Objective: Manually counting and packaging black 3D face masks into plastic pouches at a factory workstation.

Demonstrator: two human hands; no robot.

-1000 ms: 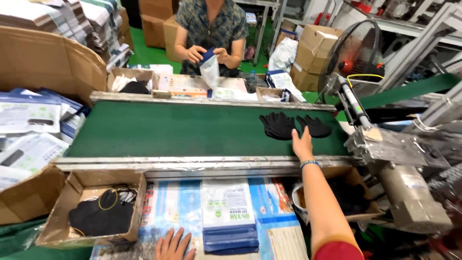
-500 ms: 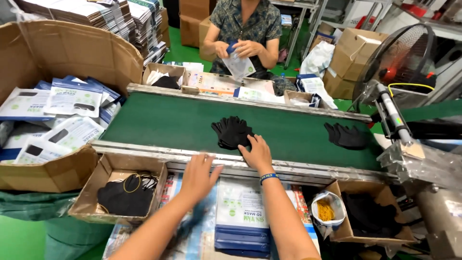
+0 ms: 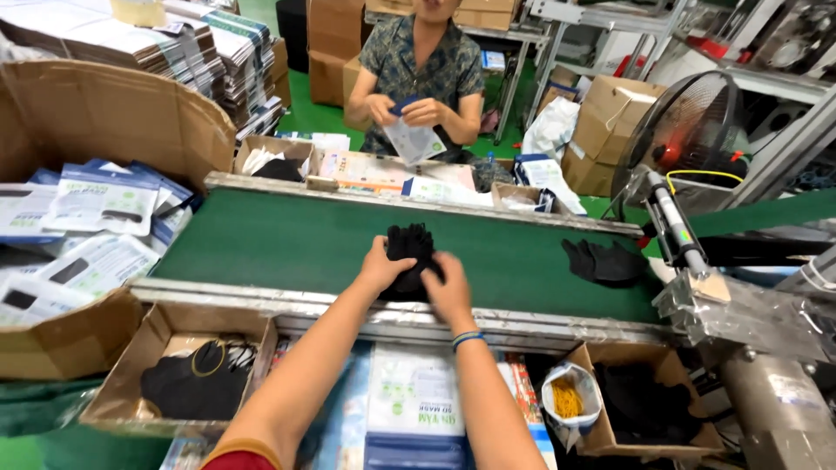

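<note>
Both hands, left hand (image 3: 380, 265) and right hand (image 3: 449, 292), clasp the black gloves (image 3: 409, 248): soft, light, floppy fabric; grip the bundle's opposite edges.

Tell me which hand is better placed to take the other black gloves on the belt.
Probably the right hand: both hands hold the glove bundle, but the other gloves lie further right on the belt, away from the left hand.
</note>
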